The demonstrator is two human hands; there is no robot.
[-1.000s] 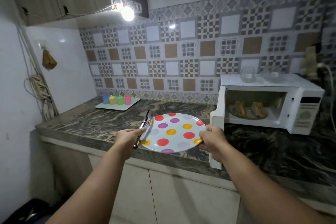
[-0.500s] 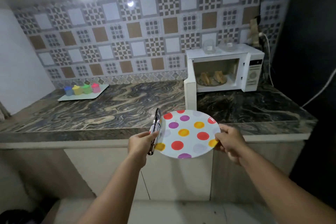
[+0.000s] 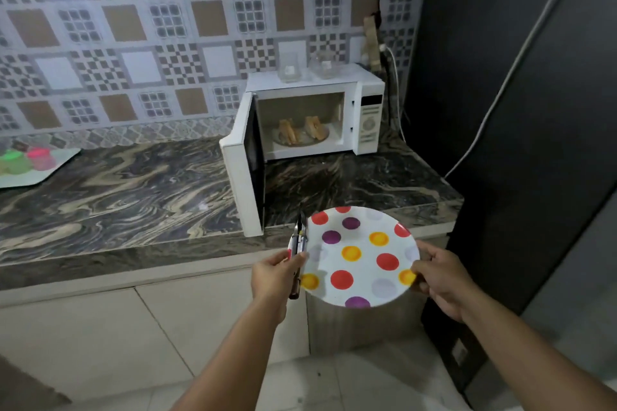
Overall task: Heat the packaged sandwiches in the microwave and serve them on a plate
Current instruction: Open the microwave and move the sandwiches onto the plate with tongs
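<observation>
White, spotted in red, orange, purple and pale grey: the plate (image 3: 359, 259), which we hold level in the air in front of the counter, nearest to us. Our left hand (image 3: 272, 275) grips its left rim and, pinched against that rim in the same grasp, a pair of tongs (image 3: 298, 245) with its arms together, the tip pointing away from us and the handle end sticking out below the fingers. Our right hand (image 3: 440, 272) curls round the right rim, thumb on top. Both forearms reach up from the bottom of the view.

Below the plate we list pale cabinet doors (image 3: 133, 327) and a light tiled floor (image 3: 334, 387).

Next, the dark marbled counter (image 3: 133, 197). At its left edge sits a pale tray (image 3: 50, 167) with small coloured tubs (image 3: 30, 160), green and pink, blurred.

Further back on the right of the counter stands the white microwave (image 3: 367, 117), its door (image 3: 242, 183) swung wide to the left. Inside, two sandwiches (image 3: 302, 130) lie on the glass turntable (image 3: 300, 140), well apart from the plate we hold. Whether any wrapping is on them we cannot tell. Two clear containers (image 3: 307, 68) rest on the microwave's top.

Last, the patterned tile wall (image 3: 150, 43), a white cable (image 3: 395, 90) behind the microwave, and a dark surface (image 3: 500, 77) on the right.
</observation>
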